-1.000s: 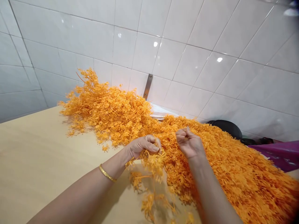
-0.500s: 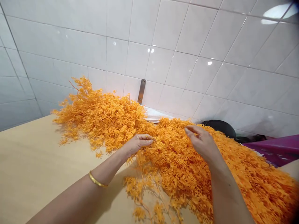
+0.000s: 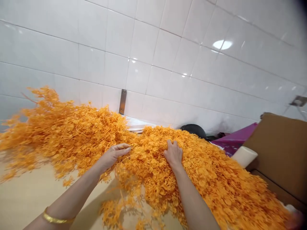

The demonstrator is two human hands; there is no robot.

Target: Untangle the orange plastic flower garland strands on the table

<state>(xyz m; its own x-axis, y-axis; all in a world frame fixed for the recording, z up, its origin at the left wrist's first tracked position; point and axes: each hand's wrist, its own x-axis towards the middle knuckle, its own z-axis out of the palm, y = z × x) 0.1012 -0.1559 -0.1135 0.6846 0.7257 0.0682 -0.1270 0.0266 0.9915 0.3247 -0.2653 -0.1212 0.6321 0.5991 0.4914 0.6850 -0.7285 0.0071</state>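
A big heap of orange plastic sprigs [image 3: 72, 134] covers the pale wooden table [image 3: 21, 198] against the white tiled wall. My left hand [image 3: 112, 156] pinches some orange sprigs at the heap's middle, thumb against fingers. My right hand [image 3: 173, 153] lies on top of the heap a little to the right, its fingers curled down into the sprigs. A gold bangle [image 3: 56, 219] sits on my left wrist.
A brown cardboard box [image 3: 278, 150] stands at the right, with a cream roll [image 3: 244, 156] beside it. Purple sheet [image 3: 233, 140] and a black round object [image 3: 193, 129] lie behind the heap. A metal bracket [image 3: 122, 101] is fixed to the wall.
The view has swung right, bringing the cardboard box in. My right hand went from a raised fist to open and then down onto the heap. My left hand keeps its pinch on the sprigs.
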